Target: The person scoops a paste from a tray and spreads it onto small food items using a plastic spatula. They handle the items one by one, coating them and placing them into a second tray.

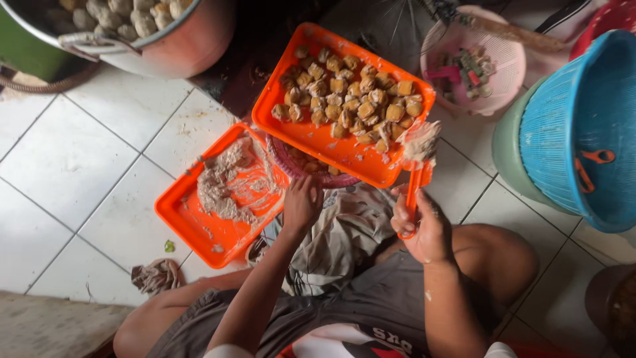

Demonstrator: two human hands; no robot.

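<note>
I sit on the floor with two orange trays in front of me. My right hand (424,225) grips an orange spatula (416,174) whose blade carries a lump of pale grey paste, held over the near right corner of the upper orange tray (311,136), which is filled with several brown tofu puffs (351,99). My left hand (301,202) reaches into a dark red basket (311,174) tucked under that tray; its fingers are hidden. The lower orange tray (199,229) at left holds smeared grey paste (222,179).
A big metal pot (172,40) full of round dumplings stands at top left. A pink basket (503,73) sits at top right, with a blue basket (576,132) stacked in a green bowl beside it. A crumpled cloth (156,275) lies on the white tile floor.
</note>
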